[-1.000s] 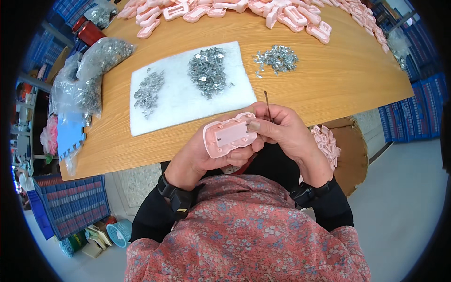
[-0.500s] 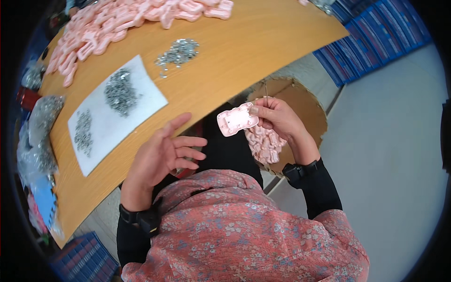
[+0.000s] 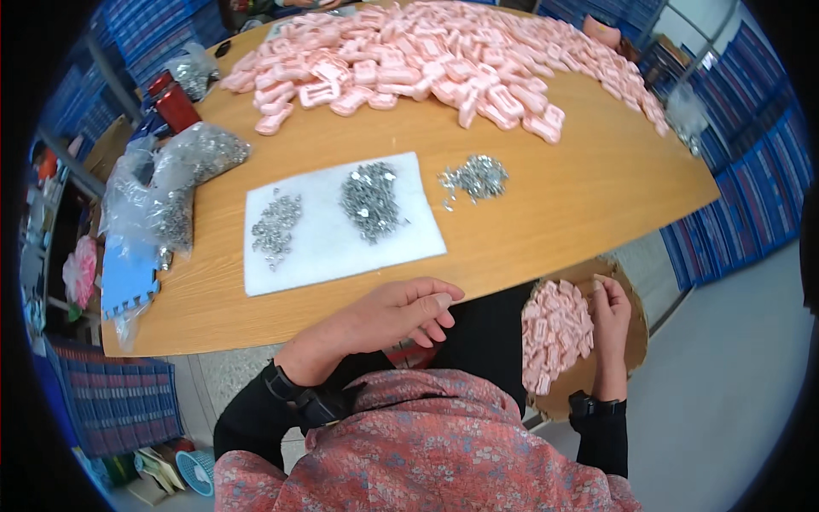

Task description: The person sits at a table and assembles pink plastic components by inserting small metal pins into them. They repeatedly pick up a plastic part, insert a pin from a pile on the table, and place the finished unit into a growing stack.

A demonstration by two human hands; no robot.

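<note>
My left hand [image 3: 401,314] hovers at the near edge of the table, beside the white foam sheet [image 3: 320,260]. Its fingers are loosely bent and a little apart, with nothing in them. My right hand [image 3: 612,317] is down at the right, over the round cardboard bin [image 3: 633,346] and beside the pile of pale pink plastic pieces [image 3: 554,328] inside it. Thumb and fingers of that hand are drawn together; what they hold, if anything, is too small to make out. Two heaps of small metal parts, a dark grey heap [image 3: 371,203] and a lighter heap [image 3: 276,229], lie on the sheet.
Another pile of shiny metal parts [image 3: 480,177] lies right of the sheet. Many pink shells [image 3: 409,64] cover the table's far side. Plastic bags of metal parts [image 3: 200,158], a red jar [image 3: 175,104] and a blue foam mat [image 3: 128,277] line the left. Blue crates [image 3: 725,230] stand right.
My right hand has moved right and down to the bin; the pink shell it held is no longer in it. My left hand's fingers have curled in. The view has swung left and up.
</note>
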